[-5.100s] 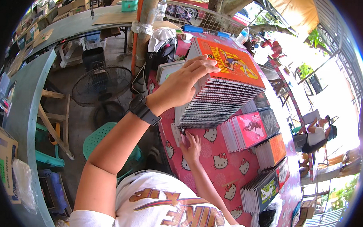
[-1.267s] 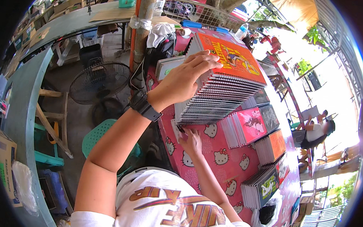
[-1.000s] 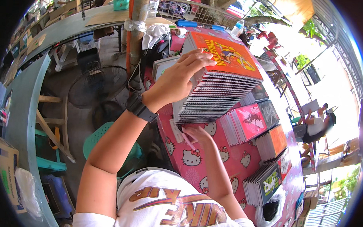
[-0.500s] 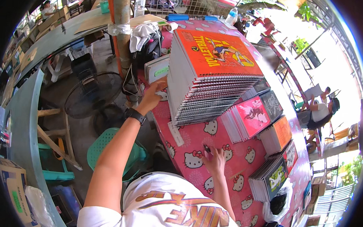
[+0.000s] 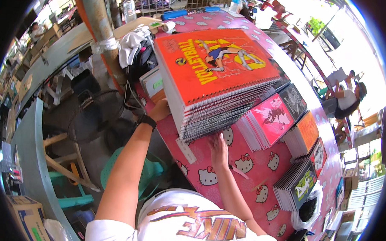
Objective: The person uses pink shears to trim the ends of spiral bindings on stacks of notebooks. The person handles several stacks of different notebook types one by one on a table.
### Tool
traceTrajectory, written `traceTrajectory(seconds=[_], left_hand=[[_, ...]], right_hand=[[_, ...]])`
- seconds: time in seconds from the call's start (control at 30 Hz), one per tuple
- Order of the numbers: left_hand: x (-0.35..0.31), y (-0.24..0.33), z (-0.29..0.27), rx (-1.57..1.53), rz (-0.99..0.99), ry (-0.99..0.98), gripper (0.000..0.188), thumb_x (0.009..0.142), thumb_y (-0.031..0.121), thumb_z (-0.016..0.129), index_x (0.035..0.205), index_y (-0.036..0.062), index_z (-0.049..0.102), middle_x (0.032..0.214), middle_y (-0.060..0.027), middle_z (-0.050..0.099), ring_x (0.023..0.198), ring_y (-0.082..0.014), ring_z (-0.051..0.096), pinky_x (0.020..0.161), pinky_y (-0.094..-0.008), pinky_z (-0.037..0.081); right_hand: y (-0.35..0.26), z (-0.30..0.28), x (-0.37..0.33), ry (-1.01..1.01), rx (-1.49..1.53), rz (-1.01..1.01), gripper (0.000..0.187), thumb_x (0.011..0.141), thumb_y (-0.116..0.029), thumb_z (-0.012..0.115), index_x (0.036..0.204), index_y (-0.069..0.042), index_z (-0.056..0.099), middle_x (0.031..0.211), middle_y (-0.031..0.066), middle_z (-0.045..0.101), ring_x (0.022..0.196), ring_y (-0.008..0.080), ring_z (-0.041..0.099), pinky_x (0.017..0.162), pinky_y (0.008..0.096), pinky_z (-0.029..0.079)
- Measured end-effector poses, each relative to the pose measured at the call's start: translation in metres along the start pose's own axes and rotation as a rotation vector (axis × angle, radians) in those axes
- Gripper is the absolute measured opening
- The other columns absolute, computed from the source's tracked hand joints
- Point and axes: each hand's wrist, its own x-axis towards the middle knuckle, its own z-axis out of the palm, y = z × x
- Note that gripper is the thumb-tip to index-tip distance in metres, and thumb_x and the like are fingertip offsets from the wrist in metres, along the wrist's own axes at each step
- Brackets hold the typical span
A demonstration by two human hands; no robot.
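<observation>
A tall stack of spiral-bound notebooks (image 5: 220,64) with an orange cover on top stands on the pink patterned table (image 5: 257,216). At the stack's lower left side is my left hand (image 5: 160,110), its fingers mostly hidden against the notebooks. My right hand (image 5: 218,151) reaches to the bottom of the spiral edge with fingers stretched out, touching or very close to it. A pink strip-like item (image 5: 239,172) lies beside my right wrist; its kind is unclear. Just below the stack's near corner is a pale paper strip (image 5: 186,151).
Smaller notebooks with pink (image 5: 269,114), orange (image 5: 307,129) and black (image 5: 303,186) covers stand along the right. A plastic bag (image 5: 307,209) sits near the right edge. Left of the table are a rusty post (image 5: 96,19), a fan (image 5: 95,113) and a green stool (image 5: 133,173).
My right hand has moved forward from the tabletop to the stack's base, letting go of a small dark item. My left hand has shifted lower along the stack's side. The view has tilted and shifted.
</observation>
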Motion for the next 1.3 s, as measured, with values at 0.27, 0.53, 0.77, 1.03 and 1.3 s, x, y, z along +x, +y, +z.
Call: traceTrajectory(seconds=[0.27,0.53,0.77,1.03,1.3], left_hand=[[-0.047,0.009,0.020,0.065,-0.175,0.142,0.024,0.073,-0.002,0.053,0.095,0.0004,0.064,0.090,-0.0198,0.065,0.089,-0.0330,0.063,0.075,-0.0400,0.048],[-0.137,0.096,0.104,-0.172,-0.452,0.288,0.047,0.066,-0.009,0.054,0.113,0.0001,0.054,0.099,-0.0150,0.063,0.086,-0.0239,0.064,0.074,-0.0310,0.052],[-0.099,0.019,0.088,-0.634,-0.656,0.290,0.057,0.073,-0.008,0.053,0.127,-0.0008,0.037,0.109,-0.0149,0.057,0.093,-0.0188,0.059,0.077,-0.0296,0.049],[-0.006,-0.077,-0.011,-0.096,-0.199,-0.213,0.067,0.062,0.007,0.074,0.121,-0.0025,0.045,0.109,-0.0179,0.058,0.106,-0.0350,0.053,0.093,-0.0423,0.041],[-0.011,-0.091,-0.015,0.038,-0.026,-0.355,0.049,0.071,0.022,0.067,0.116,0.0067,0.057,0.117,-0.0147,0.058,0.104,-0.0277,0.058,0.085,-0.0377,0.047]], right_hand=[[-0.005,-0.031,0.050,0.034,-0.200,-0.129,0.061,0.093,-0.045,0.042,0.138,-0.006,0.033,0.134,0.0063,0.044,0.110,0.0174,0.048,0.095,0.0330,0.036],[-0.061,-0.013,0.067,0.021,-0.436,-0.045,0.060,0.090,-0.050,0.043,0.120,0.000,0.052,0.118,0.0093,0.054,0.104,0.0188,0.050,0.089,0.0329,0.038],[-0.068,-0.029,0.065,0.071,-0.442,0.023,0.055,0.090,-0.047,0.044,0.116,0.000,0.055,0.115,0.0098,0.056,0.103,0.0189,0.051,0.088,0.0321,0.039],[0.005,-0.027,-0.020,0.180,-0.040,-0.055,0.063,0.089,-0.038,0.053,0.133,0.002,0.035,0.128,0.0146,0.045,0.108,0.0269,0.049,0.091,0.0405,0.041],[0.015,-0.013,-0.005,0.218,0.125,-0.183,0.052,0.091,-0.036,0.051,0.124,0.004,0.049,0.126,0.0116,0.052,0.116,0.0191,0.045,0.102,0.0305,0.029]])
